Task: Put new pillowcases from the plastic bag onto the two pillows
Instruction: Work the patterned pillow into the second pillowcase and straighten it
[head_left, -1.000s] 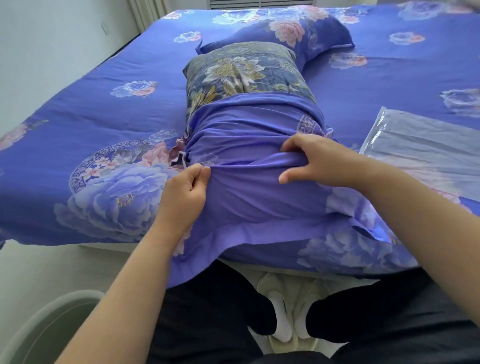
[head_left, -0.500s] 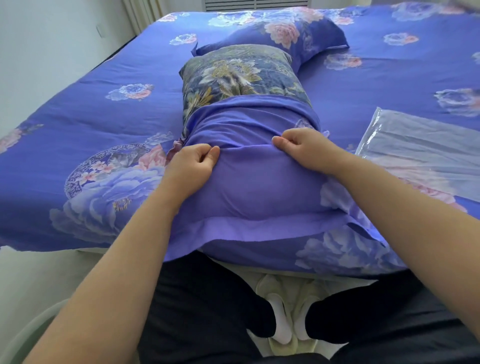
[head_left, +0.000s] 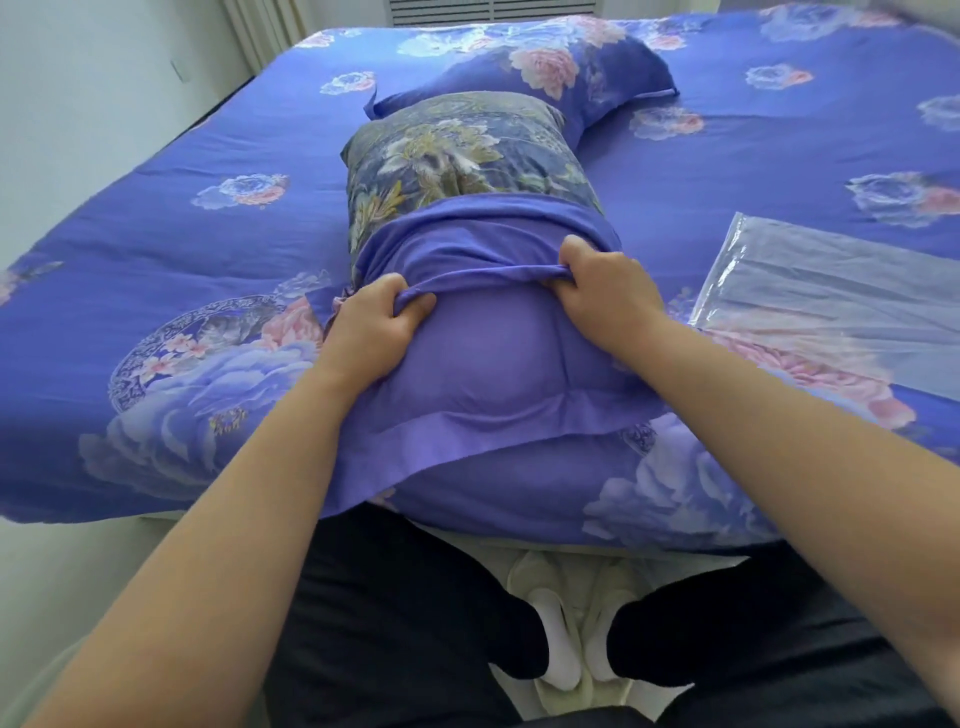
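A pillow (head_left: 457, 150) with a dark floral cover lies lengthwise on the bed, its near half inside a purple pillowcase (head_left: 488, 364). My left hand (head_left: 374, 322) grips a bunched fold of the pillowcase at the left side. My right hand (head_left: 602, 296) grips the same fold at the right side. The fold stretches taut between both hands. Behind the pillow lies a second pillow (head_left: 561, 67) in a blue floral pillowcase. A clear plastic bag (head_left: 841, 291) lies flat on the bed at the right.
The bed (head_left: 156, 218) carries a blue floral cover and fills most of the view. A white wall stands at the left. My dark trouser legs and white socks show below the bed's near edge.
Both hands slid further up the pillow, gathered the pillowcase cloth into a tight fold and now clench it. The case's open edge sits a little higher on the pillow.
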